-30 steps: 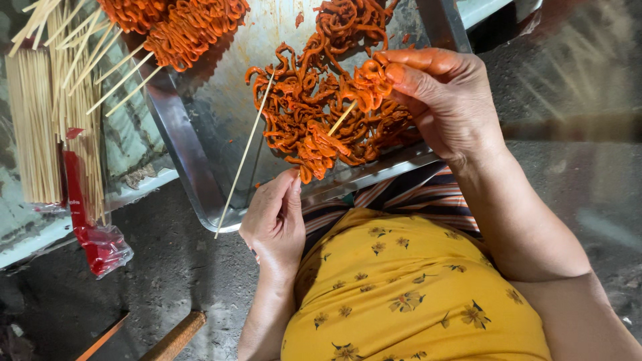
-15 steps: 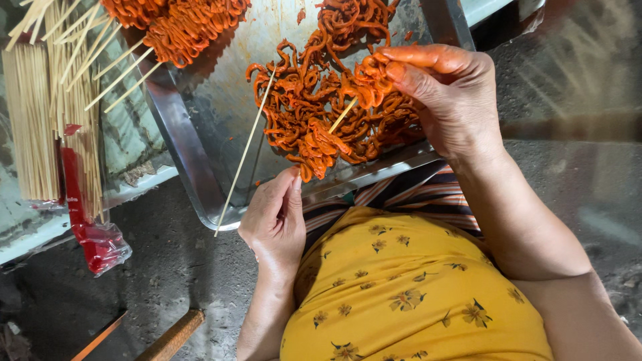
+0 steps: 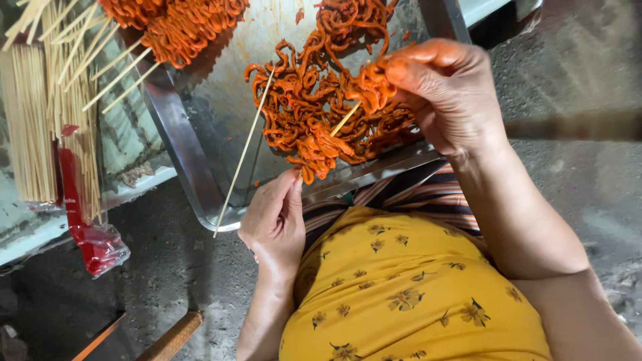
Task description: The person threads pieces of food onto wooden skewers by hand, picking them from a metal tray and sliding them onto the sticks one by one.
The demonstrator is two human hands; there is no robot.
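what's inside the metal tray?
The metal tray holds a heap of orange marinated strips, a loose bamboo skewer and sauce smears. The right hand pinches strips onto another skewer. Tray floor beneath the heap is hidden.
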